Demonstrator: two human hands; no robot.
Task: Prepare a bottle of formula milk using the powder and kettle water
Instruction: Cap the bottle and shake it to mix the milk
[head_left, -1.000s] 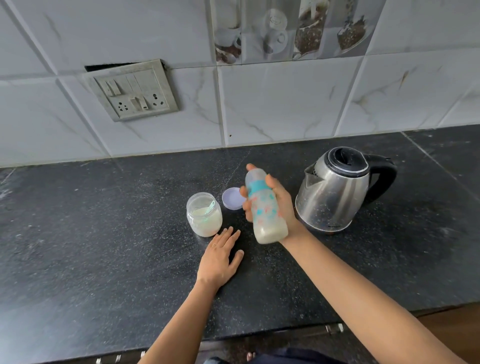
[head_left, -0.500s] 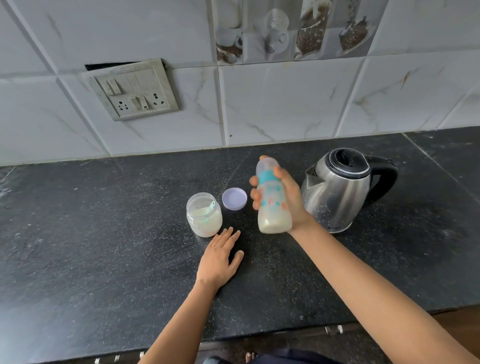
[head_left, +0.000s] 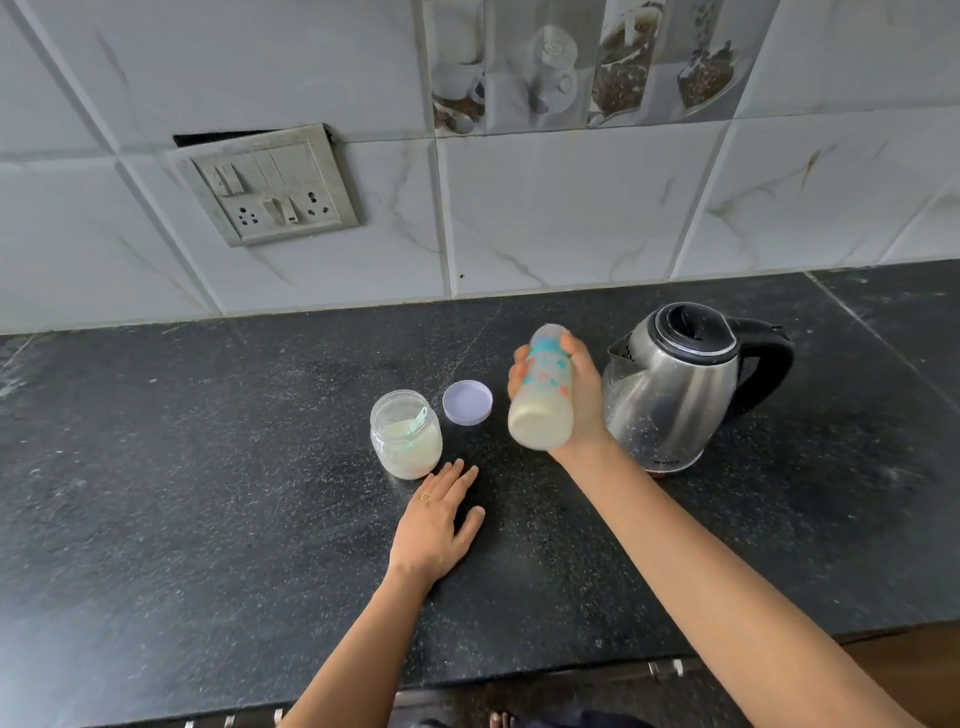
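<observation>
wrapped around the baby bottle, my right hand holds it tilted above the black counter, milky liquid pooled at its base, just left of the steel kettle. my left hand lies flat with fingers straight on the counter, near the open powder jar; the jar's lilac lid sits just beside it.

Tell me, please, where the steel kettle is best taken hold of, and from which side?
Grip the black handle of the steel kettle, coming from the right. The kettle stands upright on the countertop and the handle loops out on its right, clear of other things, while the spout faces left, close to the right hand holding the baby bottle.
</observation>
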